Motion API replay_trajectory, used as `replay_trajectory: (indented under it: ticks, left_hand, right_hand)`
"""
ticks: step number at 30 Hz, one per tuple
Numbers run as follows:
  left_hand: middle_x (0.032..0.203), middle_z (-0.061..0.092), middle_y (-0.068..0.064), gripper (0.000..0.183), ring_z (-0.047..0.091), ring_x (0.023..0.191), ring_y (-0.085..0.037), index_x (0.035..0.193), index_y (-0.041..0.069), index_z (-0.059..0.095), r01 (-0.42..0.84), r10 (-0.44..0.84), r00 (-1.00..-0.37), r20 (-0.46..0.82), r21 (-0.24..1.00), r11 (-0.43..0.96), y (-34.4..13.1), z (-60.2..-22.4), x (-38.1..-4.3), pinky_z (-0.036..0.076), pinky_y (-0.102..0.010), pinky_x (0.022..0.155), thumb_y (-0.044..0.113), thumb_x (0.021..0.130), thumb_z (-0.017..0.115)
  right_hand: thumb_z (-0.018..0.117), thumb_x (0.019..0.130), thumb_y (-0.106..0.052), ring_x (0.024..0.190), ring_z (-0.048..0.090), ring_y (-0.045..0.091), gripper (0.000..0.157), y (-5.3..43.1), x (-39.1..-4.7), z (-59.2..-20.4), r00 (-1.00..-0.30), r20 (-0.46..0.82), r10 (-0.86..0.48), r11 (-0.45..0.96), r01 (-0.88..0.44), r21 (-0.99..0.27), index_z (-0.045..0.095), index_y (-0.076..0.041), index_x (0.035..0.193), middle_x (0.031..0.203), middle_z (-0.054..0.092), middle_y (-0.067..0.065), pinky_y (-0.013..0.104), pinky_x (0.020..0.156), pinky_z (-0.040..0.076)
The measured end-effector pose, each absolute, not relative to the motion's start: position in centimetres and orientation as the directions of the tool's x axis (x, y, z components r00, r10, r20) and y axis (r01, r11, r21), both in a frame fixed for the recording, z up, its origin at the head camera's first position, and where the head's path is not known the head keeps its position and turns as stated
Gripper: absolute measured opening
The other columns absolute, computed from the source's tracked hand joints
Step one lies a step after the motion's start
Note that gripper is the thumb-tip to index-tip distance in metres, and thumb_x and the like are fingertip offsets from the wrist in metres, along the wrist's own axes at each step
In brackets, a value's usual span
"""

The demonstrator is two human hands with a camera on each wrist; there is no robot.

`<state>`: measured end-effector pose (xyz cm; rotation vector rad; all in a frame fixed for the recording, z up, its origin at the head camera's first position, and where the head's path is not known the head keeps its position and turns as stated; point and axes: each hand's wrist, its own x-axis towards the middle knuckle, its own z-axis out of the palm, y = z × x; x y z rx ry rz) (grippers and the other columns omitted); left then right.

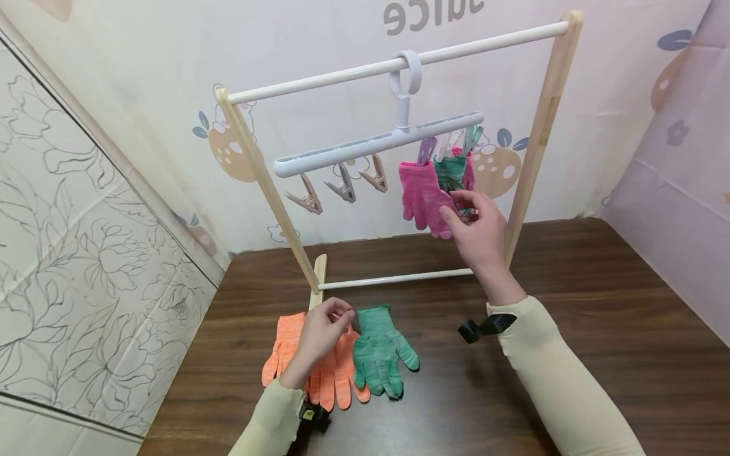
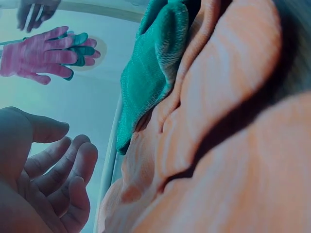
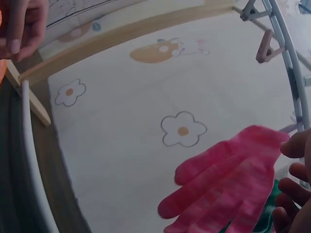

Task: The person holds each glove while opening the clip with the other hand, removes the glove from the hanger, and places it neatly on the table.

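Beside the front pink glove is my right hand, fingers loosely bent and nothing pinched between them. In the left wrist view this right hand appears apart from the hanging gloves. Behind the front glove hang a green glove and another pink one, partly hidden. A purple clip grips the front cuff. My left hand hovers over orange gloves on the table, its fingers relaxed around nothing. A green glove lies to their right, overlapping the orange.
A pale blue hanger hooks over the white top bar of a wooden-sided rack. Its left half carries several clips, one a pink clip without a glove. A lower bar crosses near the tabletop.
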<state>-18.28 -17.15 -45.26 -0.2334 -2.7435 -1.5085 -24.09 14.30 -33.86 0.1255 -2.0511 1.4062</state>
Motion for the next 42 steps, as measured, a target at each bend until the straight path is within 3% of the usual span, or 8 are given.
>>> replay_trajectory:
  ticks: [7, 12, 16, 21, 29, 33, 39, 42]
  left_hand:
    - [0.087, 0.068, -0.008, 0.005, 0.065, 0.067, -0.025, 0.098, 0.019, 0.069, 0.111, 0.126, -0.99, 0.055, 0.862, 0.494, -16.6, -45.0, -18.4, 0.048, -0.03, 0.05, 0.023, 0.096, 0.067]
    - [0.085, 0.066, -0.004, 0.007, 0.06, 0.067, -0.023, 0.097, 0.019, 0.07, 0.136, 0.132, -0.988, 0.082, 0.865, 0.483, -16.1, -44.6, -18.7, 0.047, -0.03, 0.052, 0.025, 0.096, 0.067]
    - [0.085, 0.065, 0.001, 0.012, 0.06, 0.068, -0.023, 0.1, 0.014, 0.071, 0.157, 0.155, -0.983, 0.094, 0.869, 0.469, -15.7, -44.4, -18.9, 0.047, -0.03, 0.053, 0.025, 0.097, 0.067]
    - [0.086, 0.066, -0.005, 0.021, 0.064, 0.071, -0.033, 0.105, 0.005, 0.069, 0.159, 0.178, -0.98, 0.091, 0.893, 0.42, -15.5, -44.1, -18.8, 0.046, -0.029, 0.051, 0.025, 0.098, 0.065]
    - [0.088, 0.066, -0.01, 0.013, 0.063, 0.073, -0.042, 0.103, 0.006, 0.068, 0.146, 0.157, -0.983, 0.09, 0.905, 0.399, -15.1, -43.7, -18.8, 0.041, -0.025, 0.049, 0.018, 0.099, 0.064]
    - [0.088, 0.066, -0.016, 0.009, 0.062, 0.073, -0.047, 0.102, 0.004, 0.068, 0.147, 0.154, -0.984, 0.092, 0.905, 0.399, -14.5, -42.3, -18.2, 0.043, -0.025, 0.05, 0.011, 0.099, 0.062]
    - [0.088, 0.066, -0.015, 0.009, 0.062, 0.067, -0.034, 0.101, 0.004, 0.067, 0.181, 0.192, -0.975, 0.116, 0.912, 0.369, -13.8, -39.9, -17.4, 0.053, -0.037, 0.054, 0.01, 0.1, 0.061]
    - [0.088, 0.066, -0.017, 0.01, 0.062, 0.067, -0.032, 0.103, 0.003, 0.067, 0.223, 0.221, -0.964, 0.15, 0.907, 0.357, -13.5, -39.1, -17.6, 0.052, -0.034, 0.056, 0.01, 0.1, 0.06]
  right_hand:
    - [0.076, 0.09, -0.024, 0.096, 0.056, 0.027, 0.043, 14.9, -24.8, -35.6, -0.801, 0.518, 0.299, 0.411, -0.382, -0.828, 0.066, -0.004, 0.126, 0.112, 0.063, 0.014, 0.025, 0.077, 0.045]
    - [0.075, 0.09, -0.031, 0.099, 0.06, 0.024, 0.048, 14.9, -25.4, -36.2, -0.81, 0.481, 0.334, 0.393, -0.344, -0.853, 0.065, -0.011, 0.133, 0.121, 0.067, 0.009, 0.019, 0.078, 0.047]
    - [0.075, 0.09, -0.034, 0.09, 0.062, 0.017, 0.04, 14.8, -25.7, -36.5, -0.797, 0.473, 0.375, 0.389, -0.328, -0.861, 0.072, -0.01, 0.122, 0.11, 0.072, 0.01, 0.015, 0.069, 0.047]
    - [0.076, 0.089, -0.034, 0.077, 0.061, 0.008, 0.034, 14.6, -25.8, -36.7, -0.772, 0.489, 0.407, 0.403, -0.328, -0.854, 0.077, -0.004, 0.106, 0.095, 0.073, 0.012, 0.015, 0.062, 0.046]
    - [0.075, 0.09, -0.032, 0.076, 0.062, 0.007, 0.031, 14.0, -24.9, -37.0, -0.77, 0.494, 0.403, 0.391, -0.343, -0.854, 0.077, -0.005, 0.105, 0.094, 0.074, 0.011, 0.014, 0.063, 0.048]
    - [0.075, 0.09, -0.032, 0.075, 0.062, 0.006, 0.03, 13.5, -24.4, -37.0, -0.774, 0.493, 0.398, 0.38, -0.35, -0.856, 0.077, -0.006, 0.105, 0.091, 0.074, 0.011, 0.014, 0.059, 0.048]
    - [0.076, 0.09, -0.029, 0.075, 0.063, 0.008, 0.029, 12.9, -23.5, -37.2, -0.773, 0.501, 0.389, 0.359, -0.374, -0.855, 0.077, -0.005, 0.105, 0.092, 0.074, 0.01, 0.014, 0.059, 0.049]
    - [0.076, 0.09, -0.029, 0.075, 0.063, 0.008, 0.029, 12.9, -23.1, -37.3, -0.777, 0.496, 0.386, 0.348, -0.375, -0.859, 0.077, -0.005, 0.106, 0.094, 0.074, 0.01, 0.014, 0.061, 0.049]
